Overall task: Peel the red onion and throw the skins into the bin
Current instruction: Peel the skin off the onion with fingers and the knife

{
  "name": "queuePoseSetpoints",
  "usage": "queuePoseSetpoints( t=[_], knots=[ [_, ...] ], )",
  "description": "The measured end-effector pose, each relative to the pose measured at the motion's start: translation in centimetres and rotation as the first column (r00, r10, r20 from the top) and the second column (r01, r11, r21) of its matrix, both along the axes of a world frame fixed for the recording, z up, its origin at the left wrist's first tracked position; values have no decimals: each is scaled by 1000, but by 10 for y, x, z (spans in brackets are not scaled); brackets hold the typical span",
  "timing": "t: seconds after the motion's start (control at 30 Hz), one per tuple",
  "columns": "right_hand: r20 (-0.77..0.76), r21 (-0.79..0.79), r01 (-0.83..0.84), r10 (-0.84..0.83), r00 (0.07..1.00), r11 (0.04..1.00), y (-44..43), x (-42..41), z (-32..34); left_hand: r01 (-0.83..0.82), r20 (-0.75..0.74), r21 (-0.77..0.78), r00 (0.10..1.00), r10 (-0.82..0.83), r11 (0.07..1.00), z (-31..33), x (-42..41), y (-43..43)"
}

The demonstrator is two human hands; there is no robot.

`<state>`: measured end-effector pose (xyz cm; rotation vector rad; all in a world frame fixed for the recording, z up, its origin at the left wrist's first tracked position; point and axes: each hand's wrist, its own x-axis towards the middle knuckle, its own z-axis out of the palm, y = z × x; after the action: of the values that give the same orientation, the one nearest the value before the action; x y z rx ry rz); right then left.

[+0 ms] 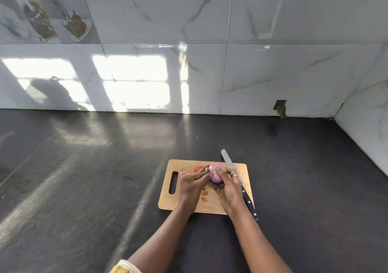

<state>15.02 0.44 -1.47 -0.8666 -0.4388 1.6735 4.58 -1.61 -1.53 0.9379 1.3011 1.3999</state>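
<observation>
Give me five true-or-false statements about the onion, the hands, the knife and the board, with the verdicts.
1. Both hands hold the red onion over the cutting board. True.
2. The right hand has the knife in its grip. False: the knife lies on the board's right side, under that hand.
3. Skin pieces lie on the board. True.
4. The left hand rests flat on the counter. False: it is on the onion.
5. A bin stands beside the board. False: no bin is in view.
</observation>
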Motion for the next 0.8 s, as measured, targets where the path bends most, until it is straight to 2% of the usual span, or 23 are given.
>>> queuePoseSetpoints(
  t=[0.1,0.2,0.3,0.37,0.63,0.73,0.8],
  knots=[
    [15,-4,3,-3,1000,1000,0,0,0,25,120,-19,992,-23,1000,1,-1,-1],
    [26,4,12,-12,1000,1000,0,-1,-1,37,122,-45,992,-32,998,1,-1,2],
    [30,4,33,-33,999,999,0,-3,-1,16,184,-85,983,0,996,3,2,4],
    [32,4,37,-37,999,999,0,-3,-2,-14,151,-77,988,25,997,2,3,4],
    [34,8,41,-42,999,999,-2,-3,1,-179,-128,-16,976,175,984,1,9,6],
    [41,-3,42,-42,998,999,-2,-3,0,-166,-99,-37,982,162,985,0,7,5],
    [46,-5,45,-45,998,999,-1,-2,0,-123,-12,-35,992,123,992,-1,6,5]
  ],
)
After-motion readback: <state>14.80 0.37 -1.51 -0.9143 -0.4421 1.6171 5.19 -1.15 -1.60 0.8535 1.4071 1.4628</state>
